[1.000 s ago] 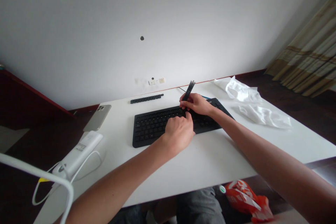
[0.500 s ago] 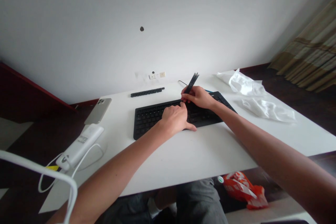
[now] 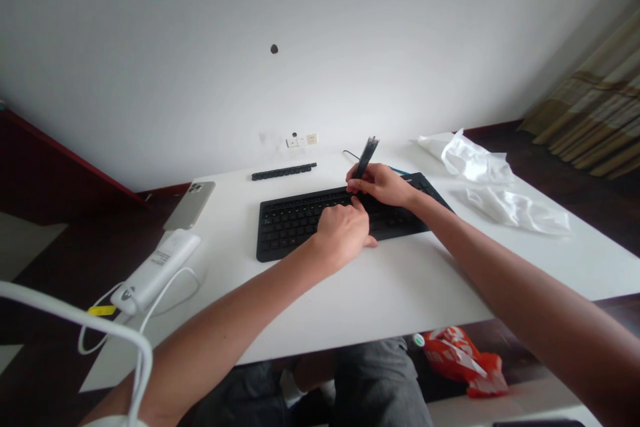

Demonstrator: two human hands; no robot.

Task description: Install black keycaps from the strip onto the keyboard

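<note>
A black keyboard [image 3: 295, 223] lies on the white table [image 3: 380, 293]. My left hand [image 3: 344, 233] rests on the keyboard's middle, fingers curled down onto the keys with the thumb on the front edge. My right hand [image 3: 383, 185] sits just behind it over the upper rows and grips a slim black tool [image 3: 365, 156] that sticks up and away from me. Whatever lies under my fingertips is hidden.
A black strip of keys [image 3: 284, 171] lies behind the keyboard. A phone [image 3: 191, 205] and a white power bank [image 3: 155, 272] with a white cable [image 3: 90, 323] sit at the left. Crumpled white plastic [image 3: 493, 190] lies at the right. An orange bag [image 3: 463, 363] is on the floor.
The view has shifted slightly. My left hand slid a little to the right along the keyboard's front edge; my right hand keeps holding the tool in nearly the same place.
</note>
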